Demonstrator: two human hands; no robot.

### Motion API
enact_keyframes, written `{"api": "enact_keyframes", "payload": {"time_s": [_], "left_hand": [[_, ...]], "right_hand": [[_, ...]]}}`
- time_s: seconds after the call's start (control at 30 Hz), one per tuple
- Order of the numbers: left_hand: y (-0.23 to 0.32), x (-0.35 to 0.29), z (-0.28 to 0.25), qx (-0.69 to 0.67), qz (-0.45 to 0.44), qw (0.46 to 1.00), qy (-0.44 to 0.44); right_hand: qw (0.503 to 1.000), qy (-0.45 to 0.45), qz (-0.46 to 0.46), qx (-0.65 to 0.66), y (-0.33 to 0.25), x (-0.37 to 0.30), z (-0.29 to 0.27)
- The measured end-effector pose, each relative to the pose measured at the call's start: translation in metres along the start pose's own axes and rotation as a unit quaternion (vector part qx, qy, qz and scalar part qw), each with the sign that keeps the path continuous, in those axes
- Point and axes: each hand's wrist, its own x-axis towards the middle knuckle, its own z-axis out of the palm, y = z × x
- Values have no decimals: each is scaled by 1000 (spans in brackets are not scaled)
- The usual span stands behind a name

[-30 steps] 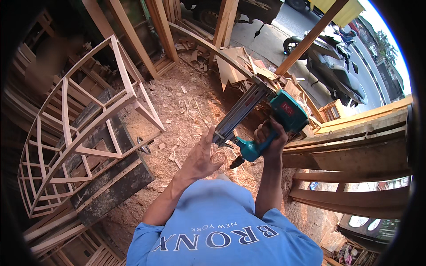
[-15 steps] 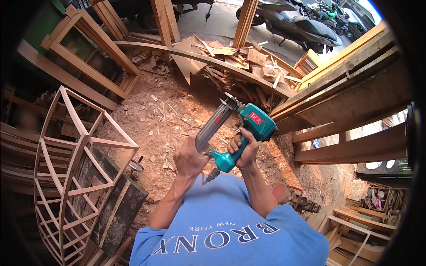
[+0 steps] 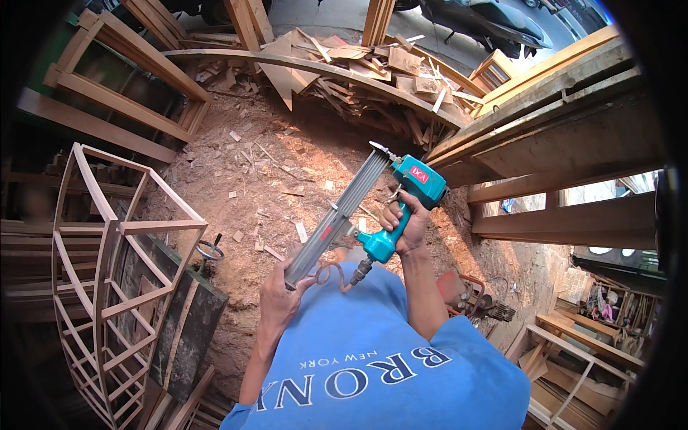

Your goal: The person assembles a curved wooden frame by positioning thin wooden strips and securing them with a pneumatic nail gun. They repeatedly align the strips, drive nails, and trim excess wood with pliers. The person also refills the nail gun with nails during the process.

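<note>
A: Right hand [image 3: 410, 222] first: fingers wrapped firmly round the handle of a teal pneumatic nailer [image 3: 378, 244], which is up in front of the body, above the shavings-strewn floor.

B: And the left hand [image 3: 278, 294]? Down at the far end of the long grey magazine [image 3: 351, 193] — fingers and thumb closed around its lower tip. Both hands are full with the one tool!

A: The magazine slants across, its upper end beside the teal head, its lower end in that left grip. Below the handle, a dark hose fitting [image 3: 362, 271] and a loop of brownish hose [image 3: 330, 276]; where the hose runs beyond that, I can't make out.

B: Just behind it, the blue T-shirt [image 3: 380, 358]. Over to the left, a pale wooden lattice frame [image 3: 107, 287] stands tilted near a dark slab [image 3: 193, 337], with a handwheel [image 3: 210, 249] just beside that.

A: Right side — a red machine [image 3: 451, 290] on the floor, close by the right forearm.

B: Up ahead, a curved board [image 3: 322, 69] sweeps along a heap of wood offcuts [image 3: 401, 64], and past those, a parked motorbike [image 3: 494, 21] at the top edge.
</note>
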Motion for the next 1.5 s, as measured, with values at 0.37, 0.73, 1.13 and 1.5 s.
{"api": "enact_keyframes", "payload": {"time_s": [0.37, 0.73, 1.13, 1.5], "left_hand": [[-18, 70, 44, -142, 77, 987, 9], [-26, 190, 70, 37, 329, 895, -300], [-8, 110, 151, 73, 489, 636, -592], [-54, 65, 271, 371, 229, 582, -686]], "right_hand": [[952, 144, -270, 0, -19, -75, -21], [703, 365, -602, 100, 102, -215, -32], [488, 411, -646, 419, 268, -312, -37], [276, 489, -681, 470, 360, -494, -199]]}}
